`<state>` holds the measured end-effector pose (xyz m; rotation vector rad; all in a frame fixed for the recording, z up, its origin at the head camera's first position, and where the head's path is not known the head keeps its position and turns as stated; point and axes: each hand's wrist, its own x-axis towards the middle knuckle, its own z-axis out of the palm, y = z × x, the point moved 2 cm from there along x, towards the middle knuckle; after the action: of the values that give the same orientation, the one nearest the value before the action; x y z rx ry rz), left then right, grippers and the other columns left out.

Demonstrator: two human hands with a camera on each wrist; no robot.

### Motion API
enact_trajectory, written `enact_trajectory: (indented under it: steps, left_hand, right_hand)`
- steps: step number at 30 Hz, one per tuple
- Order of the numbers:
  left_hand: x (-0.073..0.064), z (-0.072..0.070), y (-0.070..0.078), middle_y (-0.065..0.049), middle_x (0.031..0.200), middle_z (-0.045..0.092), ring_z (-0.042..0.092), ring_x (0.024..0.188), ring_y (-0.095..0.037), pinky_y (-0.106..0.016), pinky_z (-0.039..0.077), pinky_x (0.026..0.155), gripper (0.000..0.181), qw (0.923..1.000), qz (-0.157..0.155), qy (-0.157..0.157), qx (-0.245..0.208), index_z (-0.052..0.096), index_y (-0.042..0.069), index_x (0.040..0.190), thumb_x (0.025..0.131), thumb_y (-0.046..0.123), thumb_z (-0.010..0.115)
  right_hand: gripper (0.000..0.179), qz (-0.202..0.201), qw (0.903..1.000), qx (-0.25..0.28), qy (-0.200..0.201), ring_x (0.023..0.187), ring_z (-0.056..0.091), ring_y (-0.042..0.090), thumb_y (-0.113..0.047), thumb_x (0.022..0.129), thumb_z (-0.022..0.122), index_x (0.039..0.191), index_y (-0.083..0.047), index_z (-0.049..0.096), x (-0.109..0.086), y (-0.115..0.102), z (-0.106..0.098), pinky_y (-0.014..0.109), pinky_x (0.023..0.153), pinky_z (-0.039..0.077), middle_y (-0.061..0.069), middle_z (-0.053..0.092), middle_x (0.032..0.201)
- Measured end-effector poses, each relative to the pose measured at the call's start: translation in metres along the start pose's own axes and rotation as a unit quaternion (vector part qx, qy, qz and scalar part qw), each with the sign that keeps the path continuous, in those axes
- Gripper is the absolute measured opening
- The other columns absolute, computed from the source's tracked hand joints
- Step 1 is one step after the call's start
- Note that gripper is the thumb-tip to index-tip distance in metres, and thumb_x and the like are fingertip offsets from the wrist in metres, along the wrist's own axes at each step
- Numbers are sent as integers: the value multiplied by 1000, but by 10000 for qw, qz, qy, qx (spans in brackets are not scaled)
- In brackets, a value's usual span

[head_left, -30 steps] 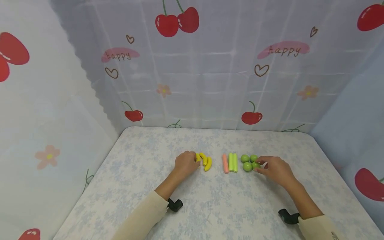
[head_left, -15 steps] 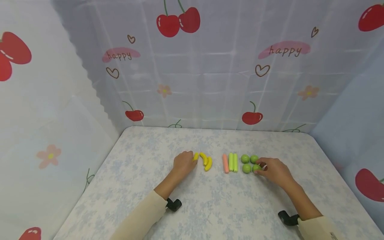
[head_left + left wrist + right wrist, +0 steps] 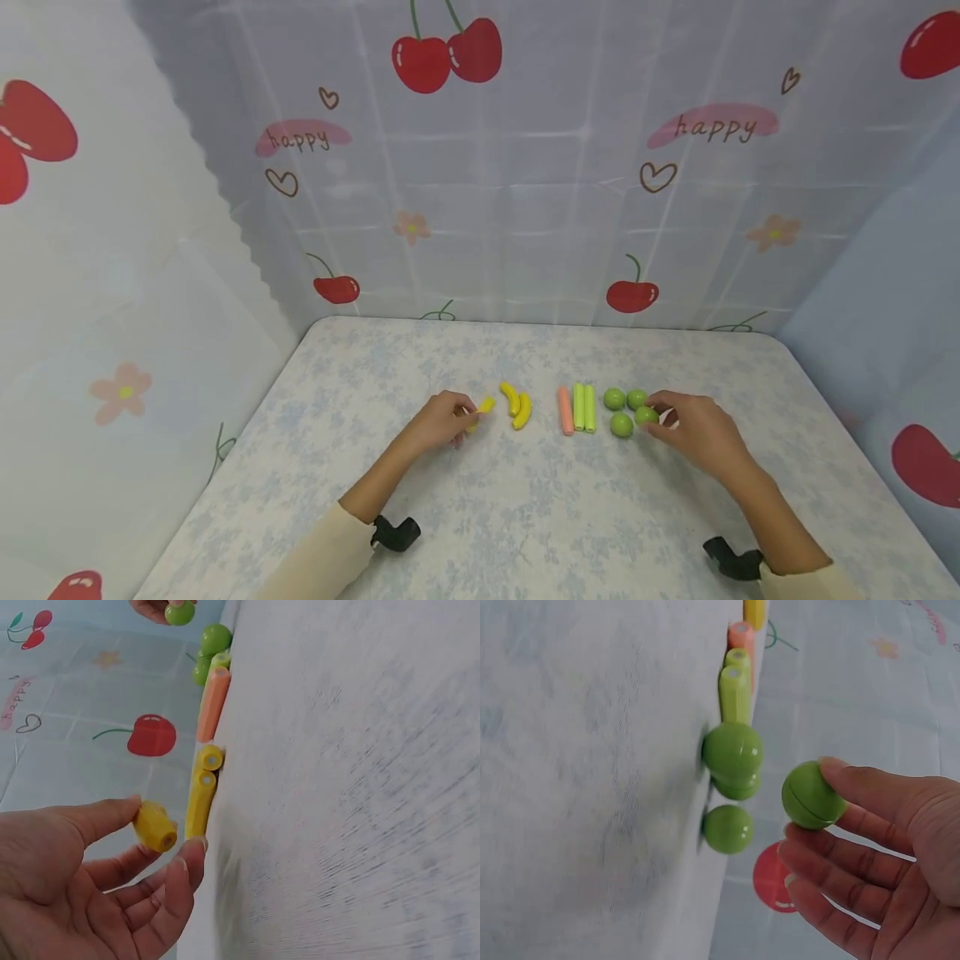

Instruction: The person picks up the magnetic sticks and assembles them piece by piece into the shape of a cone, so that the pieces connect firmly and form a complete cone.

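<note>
My left hand point(image 3: 448, 418) pinches a small yellow toy banana point(image 3: 155, 827) between thumb and fingers, held off the table. Two more toy bananas point(image 3: 522, 412) lie touching just to its right. On the other side, my right hand point(image 3: 697, 427) pinches a glossy green ball point(image 3: 814, 795) with a thin seam line, raised clear of the tabletop. Several like it stay on the table beside it, the closest being the front green ball point(image 3: 622, 425). My palm hides part of the banana in the head view.
Between bananas and balls lie a pink stick point(image 3: 566, 411) and two yellow-green sticks point(image 3: 584, 407), side by side. The pale blue-patterned table point(image 3: 525, 517) ends at a cherry-printed curtain point(image 3: 480, 250) behind. Each wrist carries a black camera mount point(image 3: 396, 533).
My left hand has drawn left and toward me with its banana, away from the other two. My right hand has lifted its green ball off the table beside the rest.
</note>
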<state>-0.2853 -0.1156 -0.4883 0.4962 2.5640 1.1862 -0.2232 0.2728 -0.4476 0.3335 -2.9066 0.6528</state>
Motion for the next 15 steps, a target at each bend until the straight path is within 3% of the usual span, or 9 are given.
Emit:
enact_trajectory:
  steps: [4,9,15]
  left_hand:
    - [-10,5,-3,-12,79,70,65,58,-23,-35,55,53,28,9957,56,-483,-792,72,1,101,102,28,65]
    - [-20,15,-5,-14,82,72,67,61,-22,-30,54,54,31,9882,63,-763,-1328,71,-1,103,103,29,63]
    - [-29,27,-5,-17,89,73,67,64,-18,-28,53,54,33,9732,39,-1133,-2002,69,-4,111,106,26,57]
  right_hand:
    - [36,-81,9991,425,9,80,68,19,-15,84,84,115,-1,73,-1,-5,6,32,62,54,7,74,100]
    - [33,-280,9955,898,57,79,67,15,-11,83,85,113,-1,73,-1,-10,12,28,65,57,6,74,100]
    - [33,-499,9865,1558,-76,81,68,14,-15,84,85,113,-3,74,0,-24,16,25,68,57,3,73,100]
